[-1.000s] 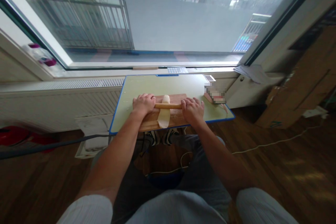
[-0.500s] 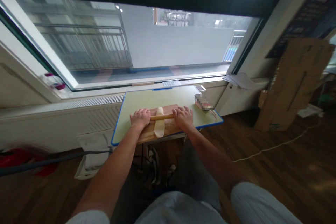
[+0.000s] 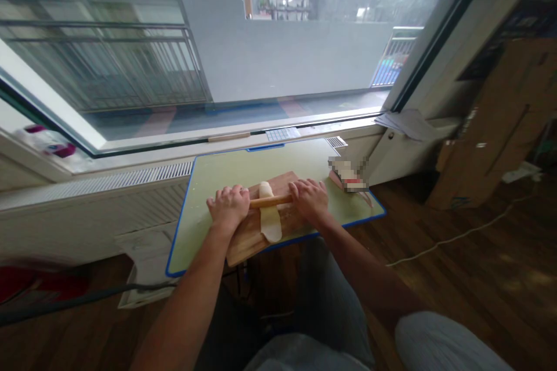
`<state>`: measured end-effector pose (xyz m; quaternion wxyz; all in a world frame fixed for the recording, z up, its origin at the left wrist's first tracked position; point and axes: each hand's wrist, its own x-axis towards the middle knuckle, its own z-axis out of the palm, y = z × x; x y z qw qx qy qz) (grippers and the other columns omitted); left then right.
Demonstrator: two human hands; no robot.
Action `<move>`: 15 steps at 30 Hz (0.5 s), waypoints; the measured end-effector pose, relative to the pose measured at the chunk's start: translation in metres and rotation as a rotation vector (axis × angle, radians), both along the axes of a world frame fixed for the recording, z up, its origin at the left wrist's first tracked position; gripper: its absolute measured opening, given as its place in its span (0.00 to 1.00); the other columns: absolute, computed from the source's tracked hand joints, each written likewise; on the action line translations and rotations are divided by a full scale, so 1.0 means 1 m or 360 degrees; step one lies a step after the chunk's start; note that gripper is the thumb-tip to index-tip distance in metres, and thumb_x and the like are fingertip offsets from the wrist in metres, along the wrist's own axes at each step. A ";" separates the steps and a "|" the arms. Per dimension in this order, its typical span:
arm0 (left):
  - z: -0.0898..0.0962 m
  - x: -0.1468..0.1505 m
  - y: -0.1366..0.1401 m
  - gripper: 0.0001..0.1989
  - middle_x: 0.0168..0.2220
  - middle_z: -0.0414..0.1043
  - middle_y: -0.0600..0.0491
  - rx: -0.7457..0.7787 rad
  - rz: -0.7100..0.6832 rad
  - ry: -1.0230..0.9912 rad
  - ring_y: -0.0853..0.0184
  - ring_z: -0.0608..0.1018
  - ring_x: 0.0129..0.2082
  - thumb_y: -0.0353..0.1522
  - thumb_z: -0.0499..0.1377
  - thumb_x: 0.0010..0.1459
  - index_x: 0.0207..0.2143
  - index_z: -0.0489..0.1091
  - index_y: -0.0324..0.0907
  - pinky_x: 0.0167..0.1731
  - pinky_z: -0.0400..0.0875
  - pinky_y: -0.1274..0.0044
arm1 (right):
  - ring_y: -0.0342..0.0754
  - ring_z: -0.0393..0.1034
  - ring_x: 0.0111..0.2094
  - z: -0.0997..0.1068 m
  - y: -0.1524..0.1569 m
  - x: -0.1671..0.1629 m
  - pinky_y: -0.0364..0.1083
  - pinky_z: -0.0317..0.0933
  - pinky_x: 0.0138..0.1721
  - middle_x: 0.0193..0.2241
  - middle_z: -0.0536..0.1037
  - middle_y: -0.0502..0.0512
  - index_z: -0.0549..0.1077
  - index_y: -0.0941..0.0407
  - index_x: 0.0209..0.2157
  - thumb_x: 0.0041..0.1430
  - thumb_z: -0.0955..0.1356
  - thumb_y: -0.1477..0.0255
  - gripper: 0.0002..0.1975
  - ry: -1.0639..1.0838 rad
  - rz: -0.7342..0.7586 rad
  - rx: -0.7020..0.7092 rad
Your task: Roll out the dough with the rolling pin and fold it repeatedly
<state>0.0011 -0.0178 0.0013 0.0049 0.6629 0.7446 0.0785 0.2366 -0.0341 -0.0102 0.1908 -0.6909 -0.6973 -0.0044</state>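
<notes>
A wooden rolling pin (image 3: 278, 200) lies crosswise over a long, flattened strip of pale dough (image 3: 271, 223). My left hand (image 3: 230, 206) is closed around the pin's left end, and my right hand (image 3: 310, 199) grips its right end. The dough's far end stands thicker than the part toward me. Beneath it is a wooden board (image 3: 246, 243), set at a slant on a pale green table (image 3: 198, 208) with a blue edge.
A pixelated bag-like item (image 3: 348, 177) rests at the table's right side. Behind the table runs a window sill with papers (image 3: 404, 123) and a bottle with purple parts (image 3: 47, 142). Folded cardboard (image 3: 491, 133) leans at the right. A cable (image 3: 456, 237) crosses the floor.
My view has tipped down and come closer to the table, so the board and dough look larger. Both hands keep hold of the rolling pin across the dough.
</notes>
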 end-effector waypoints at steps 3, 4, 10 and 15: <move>-0.003 -0.003 -0.007 0.25 0.57 0.80 0.41 0.0045 -0.0096 0.0031 0.47 0.79 0.56 0.43 0.44 0.74 0.56 0.78 0.49 0.57 0.69 0.53 | 0.58 0.64 0.69 -0.010 -0.020 -0.001 0.61 0.48 0.70 0.64 0.79 0.52 0.82 0.47 0.53 0.81 0.59 0.59 0.21 0.0026 -0.0035 0.0134; -0.004 -0.004 -0.010 0.25 0.58 0.80 0.42 0.0056 -0.0120 0.0030 0.48 0.79 0.56 0.42 0.43 0.74 0.57 0.77 0.49 0.57 0.69 0.54 | 0.58 0.62 0.70 -0.013 -0.025 -0.002 0.62 0.46 0.71 0.66 0.77 0.52 0.81 0.47 0.56 0.81 0.59 0.59 0.20 0.0033 -0.0053 0.0163; -0.004 -0.004 -0.008 0.25 0.61 0.79 0.42 0.0049 -0.0160 -0.0014 0.50 0.79 0.58 0.41 0.44 0.74 0.61 0.76 0.47 0.61 0.67 0.56 | 0.58 0.61 0.71 -0.015 -0.030 -0.003 0.64 0.43 0.73 0.66 0.77 0.54 0.80 0.48 0.59 0.81 0.59 0.58 0.22 0.0047 -0.0048 0.0152; 0.010 -0.002 0.022 0.25 0.63 0.78 0.41 -0.0148 -0.0149 -0.0029 0.45 0.77 0.62 0.42 0.47 0.71 0.62 0.74 0.48 0.63 0.65 0.48 | 0.55 0.69 0.64 0.000 -0.005 -0.001 0.58 0.55 0.68 0.62 0.81 0.53 0.81 0.47 0.55 0.81 0.58 0.58 0.22 0.0050 -0.0006 -0.0071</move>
